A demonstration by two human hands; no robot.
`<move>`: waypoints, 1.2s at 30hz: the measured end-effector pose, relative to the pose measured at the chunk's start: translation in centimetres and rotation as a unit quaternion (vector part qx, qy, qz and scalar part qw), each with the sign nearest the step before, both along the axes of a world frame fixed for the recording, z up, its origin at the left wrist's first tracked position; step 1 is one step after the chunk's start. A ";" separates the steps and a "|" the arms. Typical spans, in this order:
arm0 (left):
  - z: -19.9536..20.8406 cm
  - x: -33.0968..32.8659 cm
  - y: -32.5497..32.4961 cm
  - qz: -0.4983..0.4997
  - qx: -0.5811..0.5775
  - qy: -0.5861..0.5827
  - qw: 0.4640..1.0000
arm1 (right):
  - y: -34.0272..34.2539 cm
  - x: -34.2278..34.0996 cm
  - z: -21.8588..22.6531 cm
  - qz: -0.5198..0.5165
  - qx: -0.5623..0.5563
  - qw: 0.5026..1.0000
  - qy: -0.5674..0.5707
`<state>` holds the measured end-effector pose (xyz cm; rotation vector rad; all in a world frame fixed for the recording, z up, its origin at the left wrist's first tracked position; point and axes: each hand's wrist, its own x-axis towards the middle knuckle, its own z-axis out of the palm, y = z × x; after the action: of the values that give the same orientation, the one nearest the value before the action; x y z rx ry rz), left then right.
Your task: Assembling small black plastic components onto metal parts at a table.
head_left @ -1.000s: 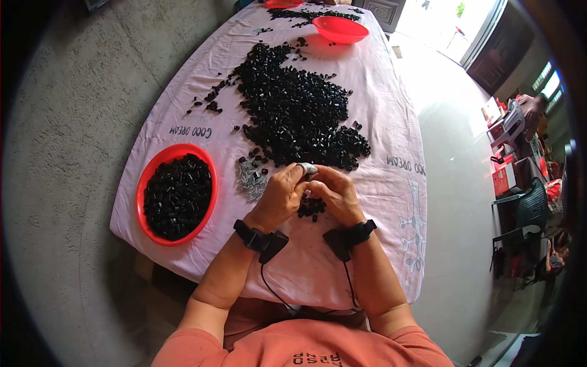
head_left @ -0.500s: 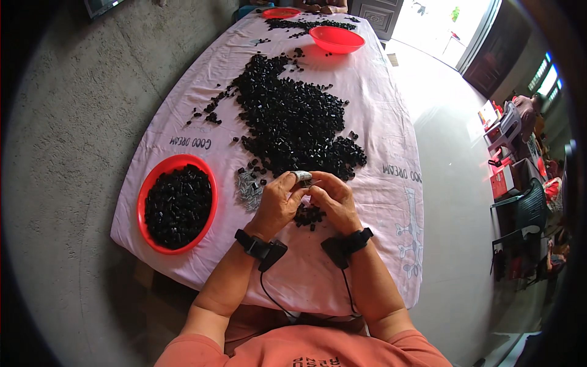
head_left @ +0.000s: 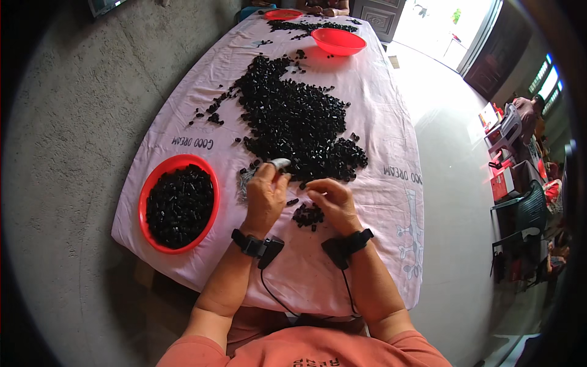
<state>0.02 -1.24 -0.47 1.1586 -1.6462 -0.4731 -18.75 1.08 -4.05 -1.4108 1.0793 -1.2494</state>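
My left hand is over the near edge of a large heap of small black pieces. A grey-white wrapping covers one of its fingertips. Its finger and thumb are apart, with nothing visible between them. To its right, my right hand has curved fingers, thumb and forefinger slightly apart, close to the heap's near edge. Below and between the hands sits a small pile of black pieces. One loose black piece lies beside that pile. Thin silvery strands are partly hidden behind my left hand.
A red basin filled with black pieces stands at the left on the pink cloth. Another red basin and a red dish are farther off. Another person's hands rest at the far end. A grey wall runs along the left.
My hands were together at the fingertips and have come apart. The left has shifted left. A loose black piece now shows beside the small pile.
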 end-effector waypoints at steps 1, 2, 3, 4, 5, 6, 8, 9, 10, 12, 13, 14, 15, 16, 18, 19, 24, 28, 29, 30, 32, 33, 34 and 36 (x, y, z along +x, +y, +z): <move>0.3 0.6 -0.1 0.026 0.003 -0.001 1.000 | 0.0 -0.1 0.2 0.016 -0.023 0.998 0.058; -0.1 1.0 -0.8 0.055 -0.042 0.008 0.998 | 0.0 -0.2 0.6 0.031 -0.046 0.992 0.115; -0.2 1.7 -1.1 0.080 -0.045 0.018 0.996 | 0.1 -0.2 0.9 0.048 -0.067 0.982 0.172; 0.0 2.5 -1.1 0.115 -0.051 0.020 0.992 | 0.6 -0.2 2.2 0.055 -0.085 0.960 0.261; 0.2 3.4 -1.3 0.151 -0.056 0.021 0.987 | 0.3 -0.3 1.9 0.053 -0.119 0.953 0.272; 0.0 5.1 -1.7 0.194 -0.093 0.011 0.976 | 0.2 0.0 1.5 0.055 -0.154 0.946 0.278; 0.2 7.5 -1.3 0.282 -0.134 -0.030 0.950 | 0.2 -0.1 1.4 0.072 -0.164 0.944 0.278; 0.4 8.3 -1.3 0.300 -0.142 -0.037 0.943 | -0.2 -0.4 0.8 0.063 -0.173 0.947 0.264; 0.0 9.3 -1.2 0.317 -0.141 -0.052 0.936 | -0.4 -0.7 0.4 0.067 -0.167 0.951 0.252; -1.2 11.7 -0.3 0.368 -0.081 -0.090 0.922 | -0.1 -0.8 0.1 0.069 -0.129 0.962 0.230; -1.6 12.8 -0.2 0.402 -0.031 -0.106 0.909 | -0.2 -0.7 0.6 0.065 -0.107 0.967 0.223; -1.9 13.6 -0.1 0.423 -0.061 -0.110 0.897 | -0.5 -0.9 0.6 0.071 -0.109 0.966 0.222; -2.0 14.0 -0.1 0.434 -0.083 -0.125 0.888 | -0.8 -0.7 0.6 0.045 -0.106 0.973 0.199; -2.2 14.4 -0.1 0.444 -0.105 -0.140 0.878 | -0.6 -0.5 0.8 0.021 -0.102 0.974 0.199; -1.4 13.4 -0.1 0.417 -0.125 -0.107 0.894 | -0.3 -0.4 0.7 -0.017 -0.045 0.990 0.134; -0.3 11.6 -0.2 0.375 -0.098 -0.082 0.918 | -0.5 -0.4 0.5 -0.029 0.005 0.997 0.069; 1.4 4.2 0.1 0.022 0.055 -0.087 0.994 | -0.6 -0.6 0.3 -0.049 0.057 0.997 0.005; 0.3 2.7 0.4 -0.103 0.090 -0.108 0.985 | -0.5 -0.6 1.0 -0.035 0.056 0.997 0.050; 0.1 2.5 0.5 -0.118 0.105 -0.118 0.980 | -0.5 -0.7 0.9 -0.032 0.057 0.997 0.049; -0.2 2.5 0.5 -0.128 0.132 -0.124 0.975 | -0.5 -0.6 0.8 -0.029 0.055 0.997 0.042; -0.5 2.5 0.7 -0.119 0.117 -0.175 0.970 | -0.5 -0.4 0.6 -0.023 0.052 0.998 0.027; -0.6 2.5 0.7 -0.116 0.107 -0.200 0.967 | -0.6 -0.5 0.5 -0.013 0.052 0.998 0.030; -0.7 2.4 0.6 -0.115 0.104 -0.203 0.967 | -0.7 -0.7 0.2 -0.003 0.052 0.998 0.033; -1.1 2.2 0.6 -0.113 0.097 -0.210 0.966 | -0.8 -0.9 -0.3 0.013 0.042 0.998 0.036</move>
<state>2.17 -0.68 -1.59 1.2834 -2.1538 -0.5693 -19.65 0.30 -4.36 -1.4118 1.1451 -1.1291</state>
